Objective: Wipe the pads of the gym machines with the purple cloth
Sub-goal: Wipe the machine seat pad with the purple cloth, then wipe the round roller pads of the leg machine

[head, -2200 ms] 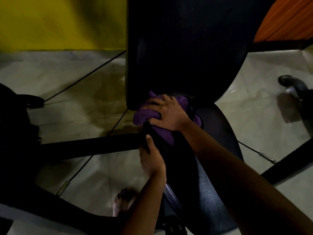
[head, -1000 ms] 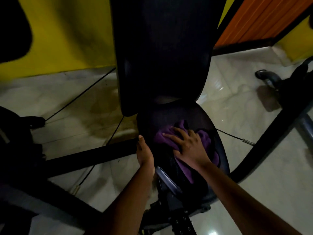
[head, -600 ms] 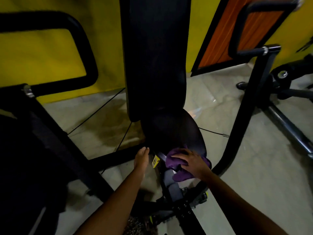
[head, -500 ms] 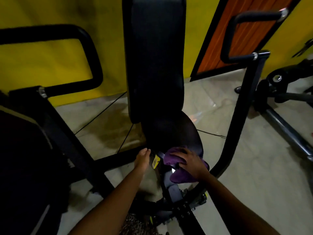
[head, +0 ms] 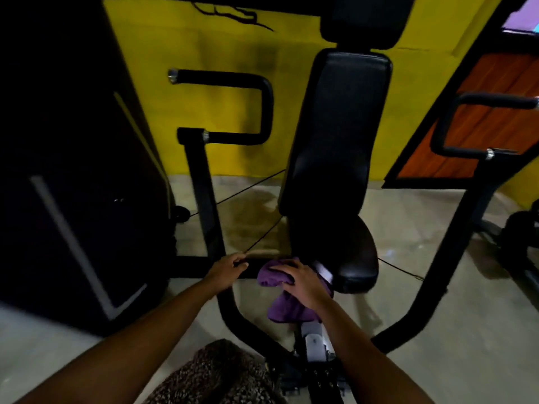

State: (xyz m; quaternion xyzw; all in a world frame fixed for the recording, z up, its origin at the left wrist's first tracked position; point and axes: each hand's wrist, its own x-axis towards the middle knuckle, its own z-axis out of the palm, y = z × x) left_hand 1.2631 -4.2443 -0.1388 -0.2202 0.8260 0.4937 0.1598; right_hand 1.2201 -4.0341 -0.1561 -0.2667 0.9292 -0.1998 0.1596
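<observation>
A black gym machine stands before me with a tall back pad [head: 335, 135], a round seat pad [head: 354, 258] and a head pad [head: 367, 18] at the top. My right hand [head: 303, 282] grips the purple cloth [head: 287, 304] just left of the seat pad's front edge; a bunch of cloth hangs below my palm. My left hand [head: 226, 271] hangs beside it with loosely curled fingers and holds nothing, in front of the machine's low black frame bar [head: 192, 266].
Black handle arms rise at the left [head: 233, 109] and right [head: 466, 126] of the seat. A dark weight-stack housing [head: 73, 170] fills the left side. Behind are a yellow wall [head: 210, 45] and an orange wooden door [head: 478, 123]. Thin cables cross the tiled floor [head: 408, 301].
My view has pulled back and risen, showing the whole machine. My right hand with the cloth has come off the seat pad's front to its left side. My left hand has left the seat's edge.
</observation>
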